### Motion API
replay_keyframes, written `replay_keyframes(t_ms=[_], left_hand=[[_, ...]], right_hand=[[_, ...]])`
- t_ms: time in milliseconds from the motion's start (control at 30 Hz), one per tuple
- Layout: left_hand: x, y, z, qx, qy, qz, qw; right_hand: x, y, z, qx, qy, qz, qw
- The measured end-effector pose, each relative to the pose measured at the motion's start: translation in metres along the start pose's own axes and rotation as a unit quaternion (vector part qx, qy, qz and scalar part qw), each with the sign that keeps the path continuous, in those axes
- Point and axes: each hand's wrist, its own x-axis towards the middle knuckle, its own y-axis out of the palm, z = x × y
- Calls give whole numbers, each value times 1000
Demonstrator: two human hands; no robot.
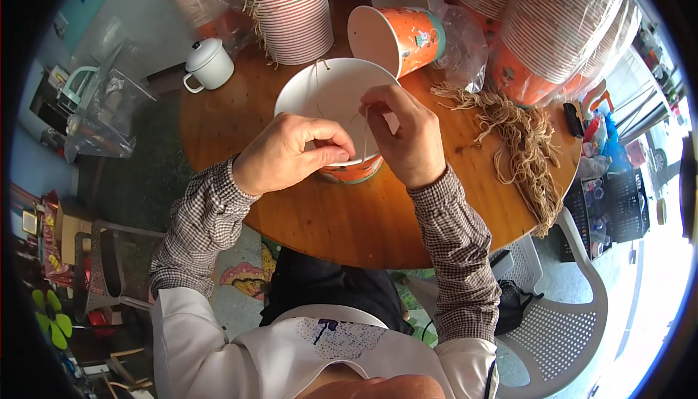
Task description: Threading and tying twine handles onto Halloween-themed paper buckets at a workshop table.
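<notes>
An orange paper bucket (351,171) with a white inside stands upright near the middle of the round wooden table. A thin cord (365,137) hangs in its mouth, and a short loop of cord shows at the far rim. My left hand (294,148) is closed at the near left rim, thumb and forefinger pinching the edge. Over the right side of the bucket, my right hand (407,134) is closed in a pinch on the cord. The fingertips of my right hand are partly hidden.
A tangled bundle of beige cords (520,144) lies to the right. Another bucket (407,39) rests on its side behind, near tall nested stacks of buckets (294,17), some in clear plastic. A white enamel mug (211,65) stands at the left; a plastic chair (560,333) is at the right.
</notes>
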Motion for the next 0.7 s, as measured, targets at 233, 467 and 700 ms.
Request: replay_keyframes(t_ms=[233,467,700], left_hand=[[4,-2,6,-19,7,-10,1000],[6,-4,6,-70,-18,-5,997],[20,1,23,115,153,-220,957]], right_hand=[[1,-4,-2,62,37,27,997],[0,-5,-2,47,39,57,997],[-1,-3,4,103,97,59,988]])
